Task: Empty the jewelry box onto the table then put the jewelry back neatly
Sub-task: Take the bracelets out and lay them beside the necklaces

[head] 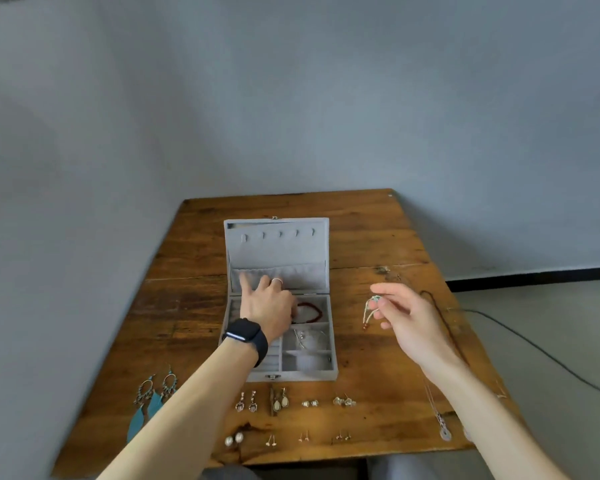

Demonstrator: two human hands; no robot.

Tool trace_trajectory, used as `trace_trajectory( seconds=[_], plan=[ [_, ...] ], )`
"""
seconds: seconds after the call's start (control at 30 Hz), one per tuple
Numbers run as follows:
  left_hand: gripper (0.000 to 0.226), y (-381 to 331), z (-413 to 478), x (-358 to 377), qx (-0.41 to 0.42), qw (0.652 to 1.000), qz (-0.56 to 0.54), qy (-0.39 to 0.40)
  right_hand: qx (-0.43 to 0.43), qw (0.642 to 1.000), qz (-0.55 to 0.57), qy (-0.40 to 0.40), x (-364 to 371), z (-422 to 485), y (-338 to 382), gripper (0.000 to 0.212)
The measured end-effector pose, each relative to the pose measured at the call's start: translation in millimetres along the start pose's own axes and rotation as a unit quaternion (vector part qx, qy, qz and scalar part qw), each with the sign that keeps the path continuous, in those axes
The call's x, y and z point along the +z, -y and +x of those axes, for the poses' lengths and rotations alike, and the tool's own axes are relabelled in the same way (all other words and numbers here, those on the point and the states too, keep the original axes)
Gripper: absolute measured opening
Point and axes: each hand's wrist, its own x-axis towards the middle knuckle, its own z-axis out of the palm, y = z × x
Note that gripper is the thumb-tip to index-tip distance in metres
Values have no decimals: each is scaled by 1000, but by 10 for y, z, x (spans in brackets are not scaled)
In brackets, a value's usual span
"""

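At the lower left of the frame 2 feather earrings (153, 400) lie on the wooden worktop (378, 237), teal and flat under dark metal hoops; they are likely feather-light and easily bent, so the hoop is the place to lift them.

Toward the centre, the left hand (267, 303), with a black watch (246, 336) on its wrist, reaches into the open jewelry box (278, 251). Its fingers are spread and mostly straight, tips against the gathered pocket of the raised lid, and they hold nothing that can be seen. The box is grey and velvety, square-cornered, with a row of 5 small hooks in the lid and padded compartments below. A dark red bracelet (309, 311) lies in the upper right compartment just beside the hand; a thin silver piece (309, 337) sits in the one beneath, too faint to name.

In front of the box, small earrings (309, 403) are laid out in 2 rows. They look hard and tiny, apt to roll or slip, and call for a fingertip pinch.

Right of centre, the right hand (406, 317) hovers above the worktop, its fingers pinched on a necklace (373, 306) whose pale cord hangs in a limp loop. It should be light and prone to tangle, best carried by its pendant.

Further right lie a dark cord (440, 313) and a silver chain (442, 427).
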Motion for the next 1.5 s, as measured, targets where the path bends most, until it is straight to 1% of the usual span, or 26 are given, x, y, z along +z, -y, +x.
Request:
trace_trajectory(
  seconds=[0.07,0.13,0.3,0.4,0.47,0.53,0.6,0.67,0.73,0.8,0.9,1.0,1.1,1.2,1.27,1.37,1.43,1.5],
  plan=[
    [26,-77,63,-44,29,999,26,15,7,1000,-3,6,-98,-77,-64,27],
    [25,-150,122,-84,55,995,77,20,18,1000,-5,10,-172,-158,-115,22],
    [26,-282,140,-121,152,967,203,3,8,1000,-22,-1,-351,-328,-247,14],
    [25,-231,118,-73,176,962,208,-17,5,999,-51,-14,-446,-408,-325,16],
    [23,-157,88,-38,160,974,159,-25,8,999,-46,-23,-491,-467,-348,19],
    [19,-109,32,-44,133,987,74,-40,5,999,-38,-29,-538,-516,-359,21],
    [18,-111,-23,-83,109,991,-20,-74,5,999,-30,-27,-585,-551,-372,22],
    [20,-167,-67,-144,87,983,-120,-109,7,999,-30,-26,-626,-553,-404,24],
    [20,-279,-79,-218,69,967,-208,-129,12,999,-32,-31,-649,-559,-427,24],
    [19,-416,-26,-270,69,957,-252,-128,12,999,-29,-41,-672,-567,-444,25],
    [17,-643,128,-269,77,952,-278,-102,8,999,-15,-50,-710,-606,-450,26],
    [17,-860,328,-241,67,954,-286,-61,7,998,4,-61,-770,-639,-466,25],
    [18,-1017,543,-230,40,953,-299,-39,5,997,17,-69,-818,-660,-497,24],
    [18,-1107,733,-201,-17,946,-321,-33,-2,997,29,-73,-846,-671,-501,24],
    [19,-1160,808,-174,-40,954,-296,-29,-10,997,32,-76,-862,-668,-499,24],
    [14,-1226,853,-136,-65,972,-223,-36,-20,997,18,-78,-902,-653,-501,21],
    [12,-1251,851,-133,-77,981,-171,-39,-22,997,8,-76,-934,-652,-498,20],
    [13,-1258,839,-148,-79,985,-147,-43,-18,997,5,-71,-961,-651,-492,21]
  ],
)
